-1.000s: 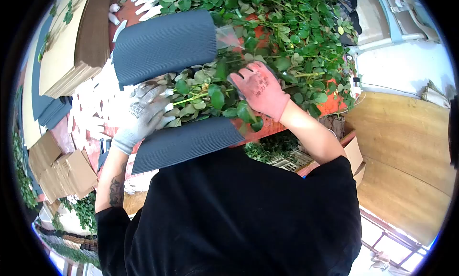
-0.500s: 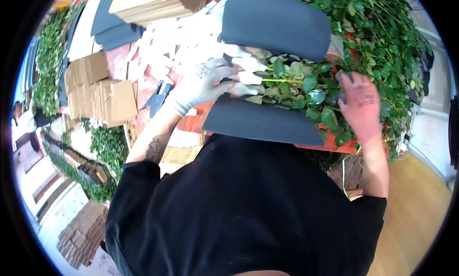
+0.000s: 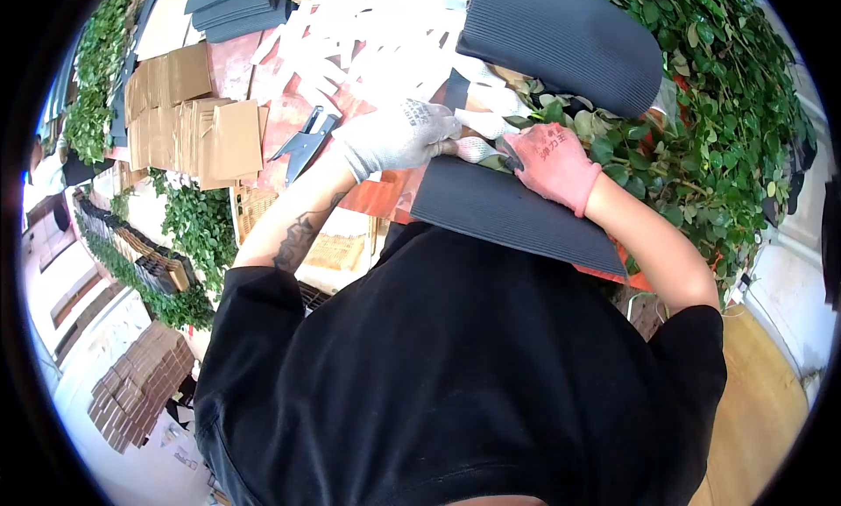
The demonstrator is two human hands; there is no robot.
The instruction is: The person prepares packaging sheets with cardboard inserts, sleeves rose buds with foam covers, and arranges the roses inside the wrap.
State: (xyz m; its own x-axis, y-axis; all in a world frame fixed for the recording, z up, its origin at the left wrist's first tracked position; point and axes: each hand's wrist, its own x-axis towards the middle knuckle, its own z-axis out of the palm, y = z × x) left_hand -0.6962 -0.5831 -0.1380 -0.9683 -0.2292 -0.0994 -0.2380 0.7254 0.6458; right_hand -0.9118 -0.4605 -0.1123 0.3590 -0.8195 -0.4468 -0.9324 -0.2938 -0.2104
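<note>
My left hand (image 3: 403, 138), in a whitish glove, has its fingers closed on the tip of a flower bud wrapped in white netting (image 3: 476, 149). Just right of it my right hand (image 3: 547, 162), in a pink glove with dark fingertips, is closed at the stem end of the same bud; what its fingers pinch is hidden. More white-wrapped buds (image 3: 486, 123) lie behind, with leafy stems (image 3: 604, 138) running right. These flowers rest on a dark corrugated sheet (image 3: 517, 212), whose other part (image 3: 561, 42) curves up behind them.
A black stapler-like tool (image 3: 307, 142) lies left of my left hand. Folded brown cardboard (image 3: 197, 129) is at the left, and white strips (image 3: 385, 46) spread over the red table (image 3: 381, 198). A large heap of green foliage (image 3: 727, 94) covers the right side.
My right hand has come left from the leaves to the buds, beside my left hand. The left hand's fingers have closed on a bud tip. The camera view has shifted, moving the table scene.
</note>
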